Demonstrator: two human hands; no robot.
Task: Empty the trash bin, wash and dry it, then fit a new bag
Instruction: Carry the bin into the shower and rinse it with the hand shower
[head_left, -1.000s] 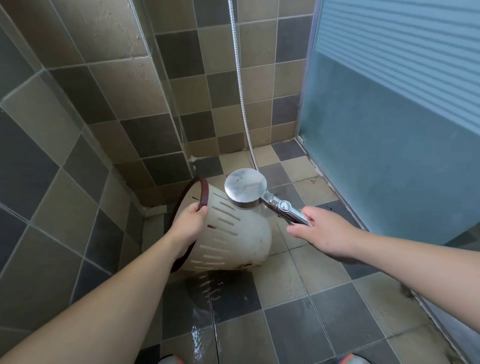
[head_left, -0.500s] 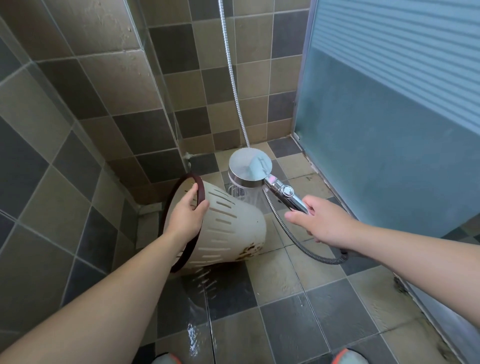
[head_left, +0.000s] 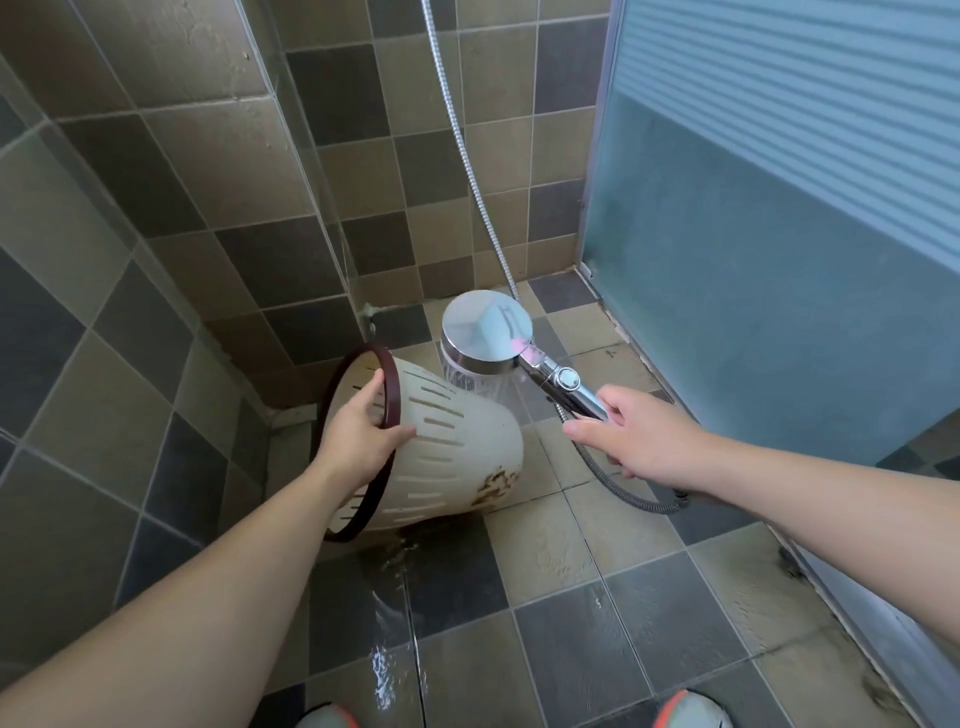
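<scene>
- The left hand (head_left: 363, 441) has its grip on the trash bin (head_left: 447, 452) at the dark rim (head_left: 387, 395): fingers reach over the rim into the mouth, thumb lies along the outer wall.
- The right hand (head_left: 639, 441) has its grip on the handle of the shower head (head_left: 485, 332); fingers curl round the chrome handle just below its button, with the forefinger stretched out beneath.
- The bin is white and slotted, tipped on its side with the mouth toward the left wall and the base toward the shower head. Its lower edge rests on or hangs just above the floor (head_left: 675, 639); which, cannot be told.
- Brown stains show on the wall near the base.
- The shower head hangs just above and behind the bin's base, face down, with water falling from it beside the bin.
- The metal hose (head_left: 467, 156) runs up the tiled wall, and another stretch loops on the floor under the right wrist.
- Water lies on the floor tiles in front of the bin, running toward the shoes (head_left: 691, 712) at the bottom edge.
- The step in hand looks like the wash, with the bin already emptied.
- The next move likely calls for bringing the spray onto the stained base, or turning the bin so the stains meet the water, before drying.
</scene>
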